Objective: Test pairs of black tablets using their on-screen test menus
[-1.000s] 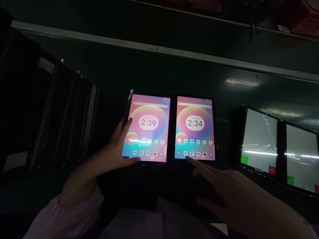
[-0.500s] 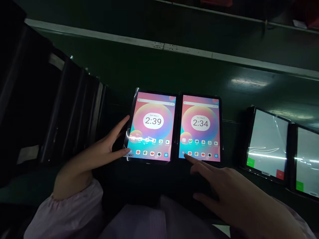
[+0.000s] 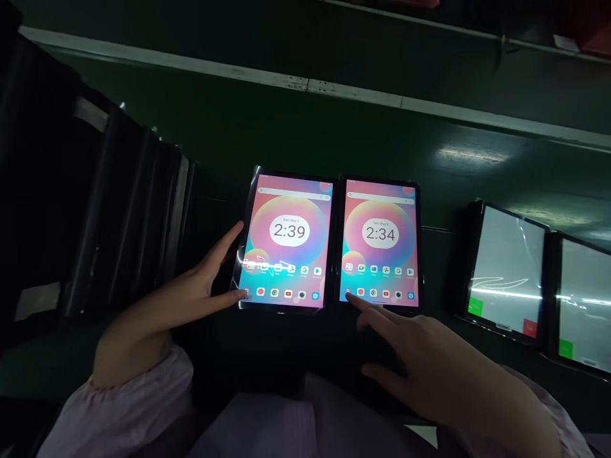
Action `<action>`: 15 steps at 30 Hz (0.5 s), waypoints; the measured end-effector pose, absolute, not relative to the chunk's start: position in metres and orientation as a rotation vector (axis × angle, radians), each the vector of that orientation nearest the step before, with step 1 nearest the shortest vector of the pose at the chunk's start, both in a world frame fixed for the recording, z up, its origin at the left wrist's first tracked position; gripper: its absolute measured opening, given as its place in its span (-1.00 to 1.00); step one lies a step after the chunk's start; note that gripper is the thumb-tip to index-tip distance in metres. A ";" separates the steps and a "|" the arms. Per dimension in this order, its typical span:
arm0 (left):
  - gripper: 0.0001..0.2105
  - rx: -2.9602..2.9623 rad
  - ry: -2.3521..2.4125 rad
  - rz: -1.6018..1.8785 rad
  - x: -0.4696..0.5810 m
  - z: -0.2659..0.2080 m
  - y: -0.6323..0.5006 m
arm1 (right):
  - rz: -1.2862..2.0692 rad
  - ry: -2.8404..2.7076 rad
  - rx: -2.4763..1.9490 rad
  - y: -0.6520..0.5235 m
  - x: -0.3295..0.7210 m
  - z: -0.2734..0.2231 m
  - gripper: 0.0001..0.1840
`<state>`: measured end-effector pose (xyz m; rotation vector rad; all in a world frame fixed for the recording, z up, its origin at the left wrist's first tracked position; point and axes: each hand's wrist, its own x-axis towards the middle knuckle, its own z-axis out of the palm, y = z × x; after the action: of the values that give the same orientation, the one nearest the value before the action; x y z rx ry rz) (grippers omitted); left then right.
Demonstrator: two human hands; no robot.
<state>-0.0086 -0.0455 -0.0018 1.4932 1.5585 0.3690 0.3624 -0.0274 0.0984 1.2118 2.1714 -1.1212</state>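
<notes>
Two lit tablets lie side by side on the dark green bench. The left tablet point(image 3: 289, 251) shows a pink and blue home screen with the time 2:39. The right tablet point(image 3: 380, 254) has the same wallpaper and reads 2:34. My left hand point(image 3: 205, 286) is at the left tablet's lower left edge, thumb at the bottom corner and another finger against the side, with a gap between them. My right hand point(image 3: 410, 343) reaches in from below, its index fingertip at the lower left corner of the right tablet's screen. Its other fingers are spread and hold nothing.
Dark, upright slabs point(image 3: 138, 210) stand in a row at the left, some with pale labels. Two more tablets at the right, the nearer tablet point(image 3: 508, 254) included, show white screens with coloured corner squares. A pale metal strip point(image 3: 353, 92) crosses the bench behind.
The whole view has shifted slightly, so everything sits a little further left. Both hands keep their places on the tablets, and the screens look the same.
</notes>
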 end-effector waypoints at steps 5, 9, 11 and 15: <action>0.08 1.447 1.554 0.363 -0.004 0.005 -0.043 | -1.137 2.306 1.251 -0.031 0.369 0.098 -0.09; 0.06 1.475 1.564 0.383 -0.005 0.003 -0.044 | -1.125 2.280 1.242 -0.030 0.368 0.099 -0.14; 0.05 1.480 1.584 0.390 -0.005 0.002 -0.044 | -1.119 2.248 1.225 -0.030 0.367 0.100 -0.18; 0.09 1.424 1.626 0.370 -0.003 0.004 -0.044 | -1.103 2.226 1.236 -0.029 0.367 0.099 -0.22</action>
<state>-0.0032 -0.0436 0.0039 1.4236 1.6256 0.3696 0.3668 -0.0293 0.0994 1.2362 2.2262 -1.1028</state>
